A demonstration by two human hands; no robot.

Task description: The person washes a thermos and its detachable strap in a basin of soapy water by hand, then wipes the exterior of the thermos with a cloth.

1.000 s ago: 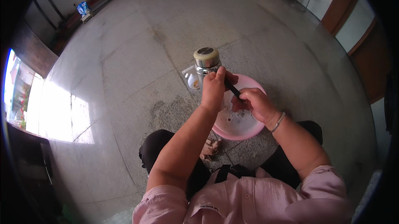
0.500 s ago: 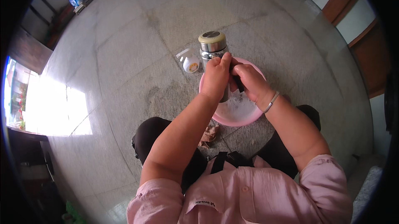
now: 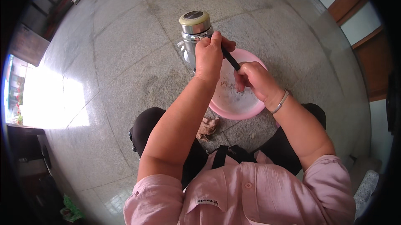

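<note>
Head view shows a steel vacuum flask (image 3: 191,48), its cream-rimmed lid (image 3: 194,21) on, held at the far left edge of a pink basin (image 3: 238,116), lid end pointing away from the person. Its base is hidden behind the left hand and wrist. A black strap (image 3: 231,60) slants from the flask toward the near right.

To handle strap and flask well, I would keep the grip around the steel firm, since damp metal may slip, and draw the strap with an even, light pull so that the flask does not twist or tip. Working above the basin would help to catch any drips.

The left hand (image 3: 209,58) wraps the flask, thumb raised along its near side, some fingertips showing past it on the right; the rest are hidden. The right hand (image 3: 257,78) appears to pinch the strap's near end between thumb and forefinger, its other fingers curled down over the basin. Both forearms angle inward, and a silver bracelet (image 3: 281,102) circles the right wrist.

White suds with dark specks lie in the basin. A white bottle (image 3: 186,58) stands partly hidden behind the flask; a brown cloth (image 3: 207,128) lies on the floor, near and left of the basin.
</note>
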